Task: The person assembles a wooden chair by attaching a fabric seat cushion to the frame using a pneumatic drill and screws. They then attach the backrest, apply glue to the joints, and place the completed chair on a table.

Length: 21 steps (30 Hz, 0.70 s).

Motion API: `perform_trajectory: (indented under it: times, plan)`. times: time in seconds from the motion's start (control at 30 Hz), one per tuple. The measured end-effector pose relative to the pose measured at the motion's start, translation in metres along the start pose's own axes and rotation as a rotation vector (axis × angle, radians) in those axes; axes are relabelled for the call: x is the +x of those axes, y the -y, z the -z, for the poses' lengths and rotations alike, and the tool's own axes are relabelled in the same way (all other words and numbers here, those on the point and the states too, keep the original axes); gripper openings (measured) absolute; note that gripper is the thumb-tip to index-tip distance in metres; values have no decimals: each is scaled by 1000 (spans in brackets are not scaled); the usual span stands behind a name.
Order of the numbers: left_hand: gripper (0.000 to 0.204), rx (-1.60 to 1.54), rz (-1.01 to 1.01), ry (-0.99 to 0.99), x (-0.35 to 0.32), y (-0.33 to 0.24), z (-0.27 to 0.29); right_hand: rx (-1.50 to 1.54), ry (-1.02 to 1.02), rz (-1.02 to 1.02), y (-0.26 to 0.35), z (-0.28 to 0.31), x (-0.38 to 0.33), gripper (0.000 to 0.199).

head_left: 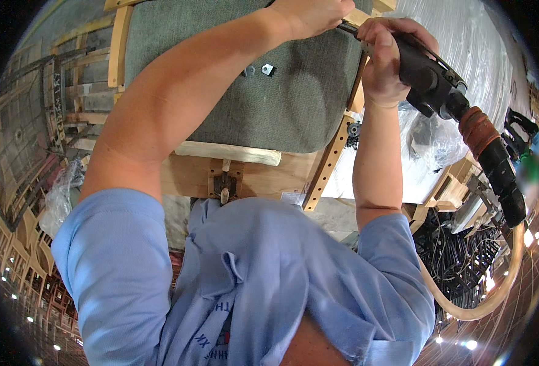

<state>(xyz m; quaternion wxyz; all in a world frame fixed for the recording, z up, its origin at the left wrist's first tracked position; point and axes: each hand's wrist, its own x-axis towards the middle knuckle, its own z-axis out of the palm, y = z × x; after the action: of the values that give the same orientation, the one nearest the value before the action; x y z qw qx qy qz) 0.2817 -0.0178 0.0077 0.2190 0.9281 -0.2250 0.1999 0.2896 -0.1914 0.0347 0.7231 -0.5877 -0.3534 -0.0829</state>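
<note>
Nearest is the person's blue shirt point(257, 244), its open collar at the lower edge and its short sleeves around both upper arms. From the sleeves, both bare forearms reach forward over the work.

Just ahead of the shirt stands a wooden board point(184, 177) with a metal fitting point(225, 180) at its middle. A pale padded strip point(226, 152) runs along the board's upper edge. To the right, a wooden rail point(330, 161) with a row of holes slants upward, a small dark knob point(354, 129) beside it.

Beyond the strip lies a grey fabric panel point(306, 104), two small metal pieces point(268, 69) resting close together on it. At its far right corner, the right hand point(384, 61) wraps firmly around a black power tool point(428, 76), whose narrow end points toward the left hand point(315, 17). The left hand has its fingers curled beside that end; whether it grips anything cannot be told. From the tool's rear, past a reddish collar point(480, 131), a yellowish hose point(483, 311) loops downward.

Farther off, clear plastic wrap point(489, 67) spreads on the right, and wooden frames point(89, 91) stand on the left.
</note>
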Motion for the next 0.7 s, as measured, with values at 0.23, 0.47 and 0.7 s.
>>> perform_trajectory:
  times: [0.23, 0.47, 0.7]
  plan:
    - [9, -16, 28, 26, 0, 1, 1, -132, 7, -46, 1, -3, -2, 26]
    - [9, 25, 11, -16, -1, 1, -3, -138, 17, -48, -1, 0, -2, 24]
    - [9, -8, 14, 0, -3, 1, -3, -146, 28, -50, -5, -3, -5, 23]
